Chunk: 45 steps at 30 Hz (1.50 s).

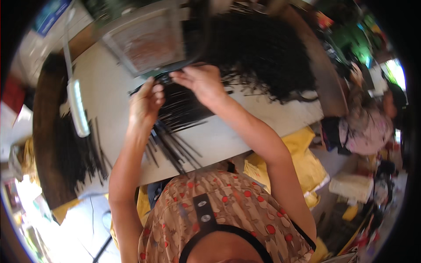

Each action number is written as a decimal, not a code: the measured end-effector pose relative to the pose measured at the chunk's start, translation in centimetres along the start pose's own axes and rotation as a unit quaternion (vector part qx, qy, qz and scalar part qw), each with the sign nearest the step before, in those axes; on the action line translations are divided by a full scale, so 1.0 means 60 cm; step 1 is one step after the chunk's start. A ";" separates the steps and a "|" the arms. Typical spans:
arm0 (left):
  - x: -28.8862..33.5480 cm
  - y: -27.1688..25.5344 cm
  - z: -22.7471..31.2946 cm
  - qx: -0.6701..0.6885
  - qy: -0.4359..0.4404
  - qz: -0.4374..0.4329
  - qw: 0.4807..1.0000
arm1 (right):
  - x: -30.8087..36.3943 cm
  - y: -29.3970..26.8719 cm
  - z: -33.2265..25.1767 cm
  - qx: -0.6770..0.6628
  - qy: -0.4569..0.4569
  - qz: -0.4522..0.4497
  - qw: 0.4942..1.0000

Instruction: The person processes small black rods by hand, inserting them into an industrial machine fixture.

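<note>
Thin dark strip at the machine's near edge

Left hand (149, 98) curled, thumb and fingertips apparently pinching the dark strip (164, 79); right hand (199, 81) fingers drawn together on its right part, grip too blurred to tell. Strip looks light, springy, perhaps slick; best held near both ends. Loose black strips (182, 107) lie just nearer, liable to snag. Far side: framed machine panel (151, 41) hems movement. Large black pile (267, 48) crowds far right. Room: pale tabletop (237, 127) near right; lamp (78, 107) limits left.
</note>
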<state>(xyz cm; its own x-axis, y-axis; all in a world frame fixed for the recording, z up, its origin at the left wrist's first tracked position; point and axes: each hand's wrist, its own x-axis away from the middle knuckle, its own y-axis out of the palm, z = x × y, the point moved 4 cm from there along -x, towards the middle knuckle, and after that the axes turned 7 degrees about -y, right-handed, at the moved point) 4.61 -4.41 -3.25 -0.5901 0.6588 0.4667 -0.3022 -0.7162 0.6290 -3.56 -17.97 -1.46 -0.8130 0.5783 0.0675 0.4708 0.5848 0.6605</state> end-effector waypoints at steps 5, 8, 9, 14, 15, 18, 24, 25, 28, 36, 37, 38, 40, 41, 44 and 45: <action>0.009 -0.007 0.011 -0.012 0.021 -0.004 1.000 | 0.001 -0.007 0.006 -0.018 0.060 -0.026 0.998; 0.006 -0.009 0.016 -0.041 0.013 0.004 0.999 | 0.025 -0.029 -0.051 0.141 0.071 -0.057 0.986; 0.008 -0.006 0.020 -0.056 0.002 -0.003 0.998 | 0.039 -0.041 -0.076 0.244 0.077 -0.097 0.962; 0.037 0.010 0.033 -0.119 -0.012 -0.025 0.993 | 0.068 -0.129 -0.212 0.547 -0.058 -0.051 0.834; 0.043 0.011 0.035 -0.139 0.006 -0.003 0.990 | 0.071 -0.143 -0.241 0.595 -0.067 -0.005 0.801; 0.030 0.004 0.029 -0.112 0.009 -0.063 0.992 | 0.065 -0.192 -0.272 0.769 -0.228 0.013 0.597; 0.037 0.015 0.020 -0.090 -0.006 -0.047 0.995 | 0.057 -0.158 -0.233 0.807 -0.300 -0.023 0.509; 0.040 0.015 0.019 -0.118 -0.016 -0.001 0.993 | 0.061 -0.139 -0.232 0.794 -0.339 -0.029 0.504; 0.050 0.015 0.015 -0.180 0.009 0.020 0.983 | 0.070 -0.073 -0.195 0.794 -0.418 -0.107 0.428; 0.055 0.018 0.016 -0.258 0.039 0.039 0.965 | 0.034 0.018 -0.064 0.634 -0.277 -0.224 0.686; 0.055 0.019 0.017 -0.259 0.040 0.040 0.964 | 0.019 0.011 -0.040 0.550 -0.104 -0.209 0.802; 0.058 0.021 0.018 -0.254 0.043 0.049 0.965 | 0.008 0.017 -0.025 0.465 -0.093 -0.218 0.853; 0.059 0.019 0.020 -0.258 0.045 0.057 0.963 | -0.005 0.016 -0.010 0.438 -0.040 -0.192 0.878; 0.059 0.019 0.022 -0.258 0.046 0.058 0.963 | -0.008 0.015 -0.006 0.409 0.013 -0.166 0.897; 0.062 0.025 0.024 -0.249 0.045 0.038 0.967 | -0.009 0.025 -0.005 0.359 0.028 -0.179 0.916; 0.063 0.024 0.025 -0.247 0.046 0.038 0.967 | -0.008 0.031 -0.006 0.344 0.026 -0.187 0.920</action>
<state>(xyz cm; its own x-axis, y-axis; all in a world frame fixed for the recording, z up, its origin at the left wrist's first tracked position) 3.08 -2.63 0.37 -0.6821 0.5932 0.4275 -0.5626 -0.7993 0.2114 -2.44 -17.39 0.00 -0.9690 0.2460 -0.0207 0.2457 0.9692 0.0168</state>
